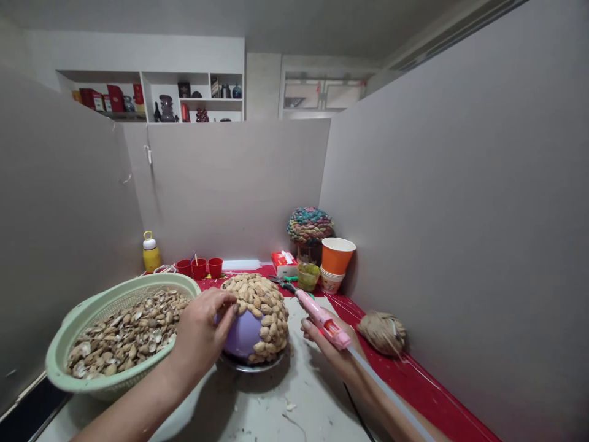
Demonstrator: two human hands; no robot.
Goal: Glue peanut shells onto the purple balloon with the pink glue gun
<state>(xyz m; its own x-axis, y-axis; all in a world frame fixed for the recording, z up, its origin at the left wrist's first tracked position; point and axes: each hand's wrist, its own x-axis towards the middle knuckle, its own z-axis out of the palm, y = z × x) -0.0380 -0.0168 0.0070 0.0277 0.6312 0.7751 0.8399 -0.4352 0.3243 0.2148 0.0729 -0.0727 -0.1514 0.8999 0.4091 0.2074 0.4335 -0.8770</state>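
Observation:
A purple ball [245, 335], its top and right side covered with peanut shells [271, 307], sits in a shallow metal dish [251, 366]. My left hand [207, 316] is at the ball's left side, thumb and fingers pinched on a peanut shell at the edge of the covered area; the fingertips partly hide it. My right hand [338, 344] grips a pink glue gun [322, 318] to the right of the ball, its dark nozzle pointing up and left, apart from the shells. A clear glue stick [381, 383] sticks out of the gun's back end.
A green basket [57, 362] full of shells stands left. Behind are a yellow bottle [151, 255], red cups [215, 267], a tissue box [284, 264], pliers [283, 281], a green-filled tub [308, 277], paper cups [338, 256] and a woven mushroom-shaped piece [309, 226]. Twine [383, 333] lies right.

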